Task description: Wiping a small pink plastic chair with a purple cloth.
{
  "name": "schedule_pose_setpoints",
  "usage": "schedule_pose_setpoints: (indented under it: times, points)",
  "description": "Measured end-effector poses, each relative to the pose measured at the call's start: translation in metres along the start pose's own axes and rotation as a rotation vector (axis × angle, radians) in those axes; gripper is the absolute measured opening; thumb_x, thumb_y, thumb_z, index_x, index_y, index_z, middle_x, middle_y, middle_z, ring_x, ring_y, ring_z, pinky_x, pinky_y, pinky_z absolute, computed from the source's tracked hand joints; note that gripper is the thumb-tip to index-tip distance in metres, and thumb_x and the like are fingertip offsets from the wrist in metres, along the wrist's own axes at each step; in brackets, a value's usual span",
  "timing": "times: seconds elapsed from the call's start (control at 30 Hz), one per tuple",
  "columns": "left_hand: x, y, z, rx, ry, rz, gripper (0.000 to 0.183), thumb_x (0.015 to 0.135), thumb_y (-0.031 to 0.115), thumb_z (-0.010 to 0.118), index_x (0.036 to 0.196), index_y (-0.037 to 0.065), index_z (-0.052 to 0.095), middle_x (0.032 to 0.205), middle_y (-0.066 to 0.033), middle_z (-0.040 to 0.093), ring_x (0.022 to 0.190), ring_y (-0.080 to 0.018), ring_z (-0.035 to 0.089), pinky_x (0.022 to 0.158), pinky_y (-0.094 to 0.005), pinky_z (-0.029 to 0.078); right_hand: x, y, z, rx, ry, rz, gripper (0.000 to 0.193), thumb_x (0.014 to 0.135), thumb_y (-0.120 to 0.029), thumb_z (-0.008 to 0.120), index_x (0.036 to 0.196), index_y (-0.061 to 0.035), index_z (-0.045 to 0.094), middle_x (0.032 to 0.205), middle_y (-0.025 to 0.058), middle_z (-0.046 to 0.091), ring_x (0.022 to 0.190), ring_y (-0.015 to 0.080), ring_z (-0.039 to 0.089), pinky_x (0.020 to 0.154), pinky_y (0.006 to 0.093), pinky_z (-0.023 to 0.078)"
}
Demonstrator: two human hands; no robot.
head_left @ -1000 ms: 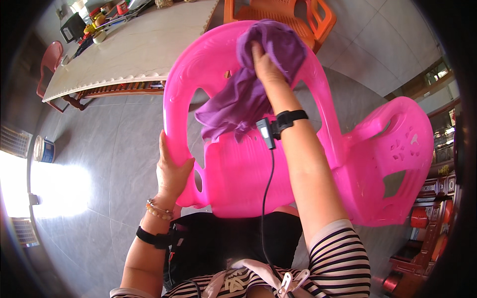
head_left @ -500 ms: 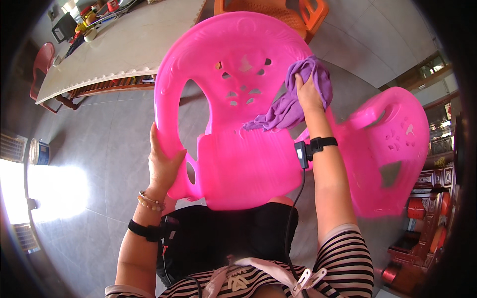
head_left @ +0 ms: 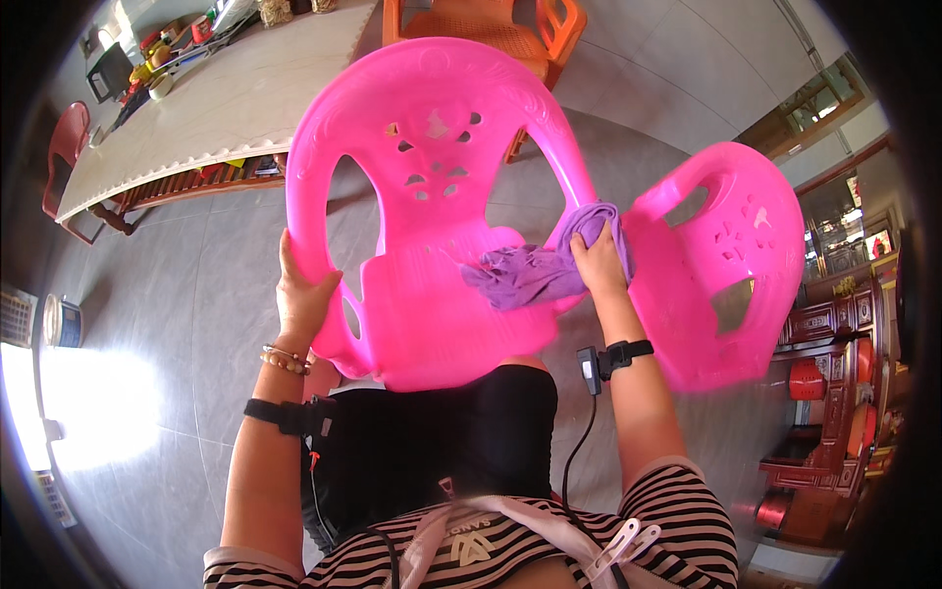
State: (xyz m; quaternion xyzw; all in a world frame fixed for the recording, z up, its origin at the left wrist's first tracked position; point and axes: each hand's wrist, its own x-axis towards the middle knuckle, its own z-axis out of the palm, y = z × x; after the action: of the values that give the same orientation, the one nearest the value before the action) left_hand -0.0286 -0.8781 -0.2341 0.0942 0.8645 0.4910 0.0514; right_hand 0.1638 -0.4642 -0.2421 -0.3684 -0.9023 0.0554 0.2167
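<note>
In front of me is a bright pink plastic armchair (head_left: 417,314), its backrest pierced with small cutouts. My left hand (head_left: 302,302) grips its left armrest, thumb on the inner side and fingers round the outside. With my right hand (head_left: 601,260) I press a purple cloth (head_left: 530,278) against the right armrest. The cloth wraps over the arm, and its loose end trails across the seat. Just right of that hand stands a second pink armchair (head_left: 677,314) of the same kind, turned sideways.
An orange chair (head_left: 461,27) stands behind the pink backrest. To the far left is a long pale table (head_left: 226,108) with assorted things on it, and a red chair (head_left: 67,147) at its end. A white and blue bucket (head_left: 64,322) sits at left. Dark carved wooden furniture (head_left: 834,324) lines the right side.
My right hand has slid the purple cloth down the right side of the chair, from the upper backrest edge to the armrest. My left hand keeps its hold.
</note>
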Motion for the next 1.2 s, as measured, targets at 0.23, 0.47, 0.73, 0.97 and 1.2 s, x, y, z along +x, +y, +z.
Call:
schedule_pose_setpoints:
  times: [0.23,0.47,0.73,0.97,1.2]
  points:
    - [0.005,0.004,0.009,0.112,-0.044,0.012,0.1,0.074,0.02,0.071,0.153,0.015,0.01,0.112,-0.027,0.063,0.098,-0.0428,0.064,0.081,-0.0462,0.054,-0.045,0.038,0.04,0.152,0.307,-0.005,0.074,0.085,-0.037,0.068,0.134,0.0098,0.038,0.13,0.0318,0.05,0.121,0.0441,0.049,0.104,0.0441,0.039]
    - [0.006,-0.008,0.007,0.14,-0.015,0.024,0.099,0.074,0.021,0.07,0.153,0.015,0.009,0.11,-0.0278,0.064,0.098,-0.0447,0.064,0.082,-0.0479,0.053,-0.058,0.002,0.055,0.415,0.35,0.395,0.083,0.088,-0.044,0.066,0.138,0.0125,0.03,0.14,0.0336,0.04,0.128,0.0429,0.043,0.107,0.0428,0.033]
    - [0.004,-0.001,0.008,0.103,-0.025,0.038,0.099,0.074,0.022,0.071,0.153,0.016,0.011,0.111,-0.0282,0.063,0.099,-0.0447,0.064,0.084,-0.0478,0.053,-0.077,0.013,0.091,0.384,0.094,0.6,0.075,0.088,-0.062,0.053,0.105,0.0102,0.064,0.102,0.0313,0.064,0.099,0.0425,0.062,0.089,0.0448,0.046]
    - [0.006,-0.009,0.005,0.095,-0.047,-0.018,0.101,0.073,0.024,0.071,0.153,0.017,0.009,0.113,-0.0264,0.063,0.101,-0.0444,0.063,0.087,-0.0473,0.052,-0.106,0.056,0.097,0.158,-0.411,0.717,0.06,0.094,-0.046,0.049,0.119,0.0072,0.059,0.12,0.0292,0.06,0.115,0.0417,0.057,0.097,0.0445,0.044]
    - [0.003,-0.014,-0.007,0.108,-0.022,-0.031,0.102,0.073,0.025,0.072,0.153,0.017,0.009,0.113,-0.0268,0.063,0.102,-0.0442,0.063,0.088,-0.0478,0.051,-0.086,0.002,-0.006,0.181,-0.343,0.184,0.045,0.088,-0.038,0.058,0.113,-0.0007,0.065,0.113,0.0287,0.062,0.111,0.0416,0.059,0.096,0.0472,0.044]
